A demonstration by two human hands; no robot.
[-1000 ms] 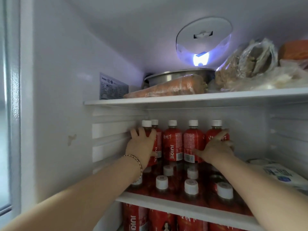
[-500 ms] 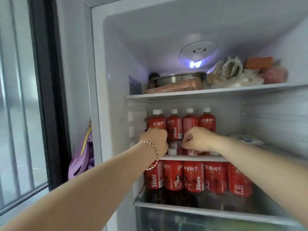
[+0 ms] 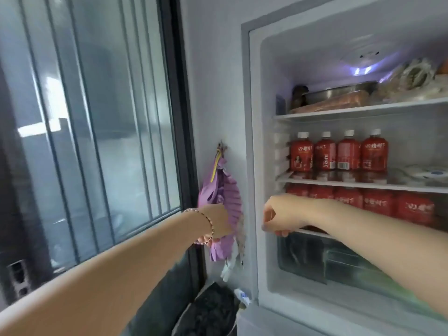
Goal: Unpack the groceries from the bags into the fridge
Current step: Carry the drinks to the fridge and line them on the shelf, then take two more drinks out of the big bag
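at the far left a barred window point(image 3: 97, 117) fills the wall, and just right of it a purple cloth bundle point(image 3: 221, 190) hangs on a hook beside the fridge point(image 3: 253, 141). the left hand point(image 3: 219, 220), a bracelet point(image 3: 208, 224) on its wrist, is in front of that bundle, outside the fridge; whether its fingers are curled or loose i cannot tell. the right hand point(image 3: 282, 214) sits at the fridge's left edge, loosely fisted and holding nothing i can make out. the task's things, the red juice bottles point(image 3: 338, 154), stand inside: four in the front row of the middle shelf point(image 3: 363, 184), and five red ones partly visible on the shelf below (more may hide behind). no bags are in view. the risk, i'd judge, is a forearm brushing the lower row and toppling the tightly packed bottles outward.
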